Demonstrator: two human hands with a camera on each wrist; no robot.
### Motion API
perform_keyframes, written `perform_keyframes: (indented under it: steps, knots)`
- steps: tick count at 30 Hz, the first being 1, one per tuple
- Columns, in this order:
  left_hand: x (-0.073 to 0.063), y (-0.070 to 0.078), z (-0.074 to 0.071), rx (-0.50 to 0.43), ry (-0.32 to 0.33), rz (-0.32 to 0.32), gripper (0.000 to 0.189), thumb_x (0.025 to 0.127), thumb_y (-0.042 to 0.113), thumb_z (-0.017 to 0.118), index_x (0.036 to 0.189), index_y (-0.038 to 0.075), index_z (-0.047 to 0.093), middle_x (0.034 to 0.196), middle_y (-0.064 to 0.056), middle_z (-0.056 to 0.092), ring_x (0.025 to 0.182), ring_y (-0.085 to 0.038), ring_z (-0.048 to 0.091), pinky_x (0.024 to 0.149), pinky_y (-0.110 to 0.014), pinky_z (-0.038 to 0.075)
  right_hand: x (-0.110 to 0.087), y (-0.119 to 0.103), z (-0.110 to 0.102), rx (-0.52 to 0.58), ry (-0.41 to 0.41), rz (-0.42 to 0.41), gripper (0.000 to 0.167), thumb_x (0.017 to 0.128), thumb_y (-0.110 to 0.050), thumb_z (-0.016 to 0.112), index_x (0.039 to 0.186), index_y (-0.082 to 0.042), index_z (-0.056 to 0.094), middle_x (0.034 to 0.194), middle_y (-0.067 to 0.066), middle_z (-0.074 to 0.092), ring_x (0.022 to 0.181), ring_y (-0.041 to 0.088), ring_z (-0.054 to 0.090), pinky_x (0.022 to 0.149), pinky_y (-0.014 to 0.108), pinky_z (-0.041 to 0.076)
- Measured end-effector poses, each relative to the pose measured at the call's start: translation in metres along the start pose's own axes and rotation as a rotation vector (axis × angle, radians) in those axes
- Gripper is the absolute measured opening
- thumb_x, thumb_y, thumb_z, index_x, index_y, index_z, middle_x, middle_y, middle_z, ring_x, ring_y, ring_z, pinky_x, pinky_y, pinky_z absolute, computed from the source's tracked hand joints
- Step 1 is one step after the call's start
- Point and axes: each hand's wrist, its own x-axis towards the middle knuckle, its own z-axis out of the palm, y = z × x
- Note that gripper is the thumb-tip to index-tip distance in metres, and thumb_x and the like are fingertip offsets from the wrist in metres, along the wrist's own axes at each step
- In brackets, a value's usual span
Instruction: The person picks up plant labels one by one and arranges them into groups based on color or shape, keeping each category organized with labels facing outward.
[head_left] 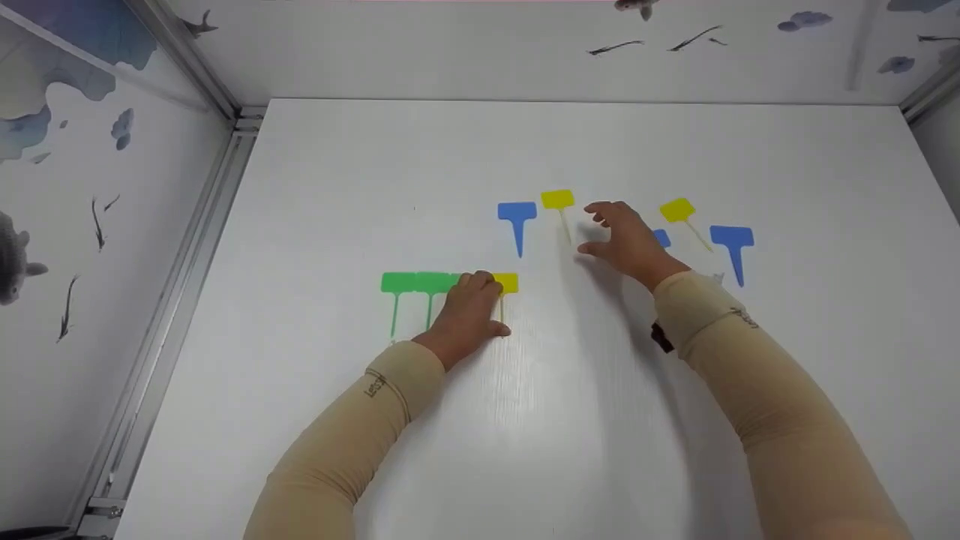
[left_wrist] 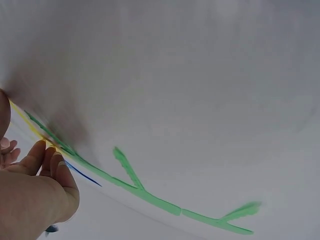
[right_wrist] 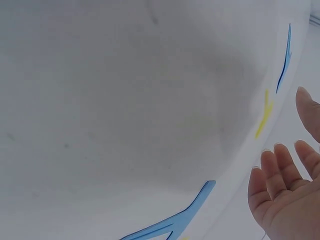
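Note:
T-shaped plant labels lie flat on the white table. Three green labels (head_left: 398, 283) form a row, the third mostly hidden under my left hand (head_left: 466, 311). At the row's right end is a yellow label (head_left: 508, 283); my left fingertips touch around its head, and the thumb is near its stem's tip. In the left wrist view those fingers (left_wrist: 54, 162) rest by the edge of the green row (left_wrist: 160, 202). My right hand (head_left: 626, 240) hovers with spread fingers and holds nothing, just right of another yellow label (head_left: 557, 199), which has a blue label (head_left: 517, 212) on its left.
Right of my right hand lie a tilted yellow label (head_left: 677, 210) and a blue label (head_left: 732, 236). Another blue label (head_left: 661, 238) is partly hidden behind that hand. White panels with fish prints (head_left: 15, 259) and metal rails (head_left: 176, 300) border the table (head_left: 300, 187).

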Motion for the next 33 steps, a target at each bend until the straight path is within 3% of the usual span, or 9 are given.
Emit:
perform_keyframes:
  steps: [20, 33]
  knots:
    - [-0.001, 0.000, 0.001, 0.023, 0.011, -0.002, 0.065, 0.085, 0.035, 0.073, 0.137, 0.005, 0.048, 0.135, -0.006, 0.045, 0.122, -0.021, 0.038, 0.108, -0.029, 0.034, 0.039, 0.000, 0.003, -0.046, 0.009, 0.069, 0.075, 0.086, -0.018, 0.074, 0.147, -0.006, 0.032, 0.138, 0.019, 0.042, 0.125, 0.033, 0.040, 0.110, 0.045, 0.031]
    - [-0.002, -0.004, 0.001, -0.005, 0.017, 0.034, 0.063, 0.084, 0.035, 0.074, 0.134, 0.005, 0.049, 0.134, -0.007, 0.045, 0.122, -0.023, 0.037, 0.106, -0.034, 0.034, 0.056, -0.002, 0.005, -0.112, 0.019, 0.035, 0.076, 0.087, -0.018, 0.073, 0.148, -0.005, 0.030, 0.143, 0.022, 0.037, 0.129, 0.036, 0.034, 0.111, 0.047, 0.031]
